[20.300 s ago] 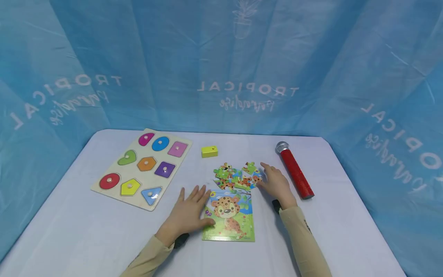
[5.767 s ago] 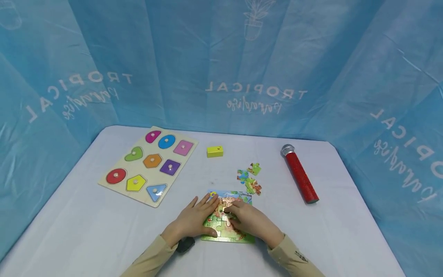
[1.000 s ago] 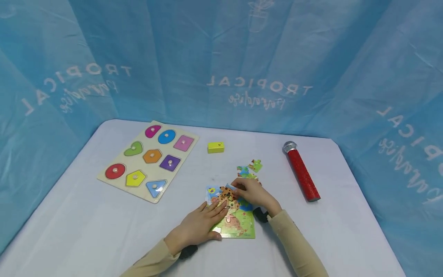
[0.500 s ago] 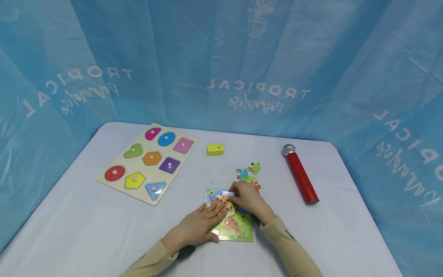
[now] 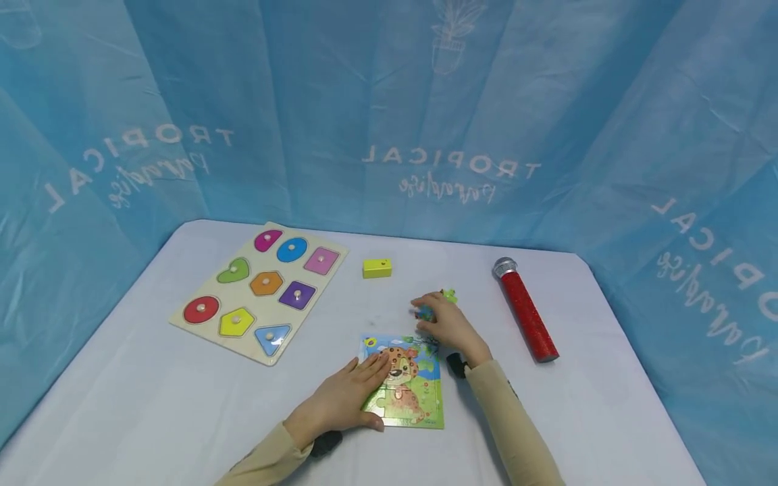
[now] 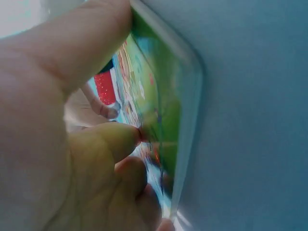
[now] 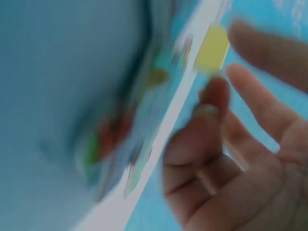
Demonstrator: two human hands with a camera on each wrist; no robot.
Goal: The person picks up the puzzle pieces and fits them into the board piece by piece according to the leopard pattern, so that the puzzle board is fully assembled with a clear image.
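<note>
A leopard jigsaw puzzle point(image 5: 413, 405) lies flat in its tray near the table's front. My left hand point(image 5: 340, 401) rests on its left side with straight fingers, covering that edge; the thumb sits by the lower edge. Beyond the tray my right hand point(image 5: 451, 327) hovers over the loose puzzle pieces, thumb and fingers apart, with nothing visible between them. A blue puzzle piece point(image 5: 424, 313) shows beneath its fingers, and a green puzzle piece point(image 5: 450, 295) peeks out behind it. Other loose pieces are hidden by the hand. The right wrist view is blurred.
To the left lies a wooden shape board point(image 5: 234, 293) with knobbed coloured shapes. A yellow block point(image 5: 377, 268) stands farther back. On the right is a red microphone point(image 5: 527, 314) with a silver head. Blue printed cloth point(image 5: 328, 101) hangs around the table.
My right hand has left the tray's upper edge, where it set a puzzle piece, and moved back to the loose pieces, its fingers now spread. My left hand stays on the tray.
</note>
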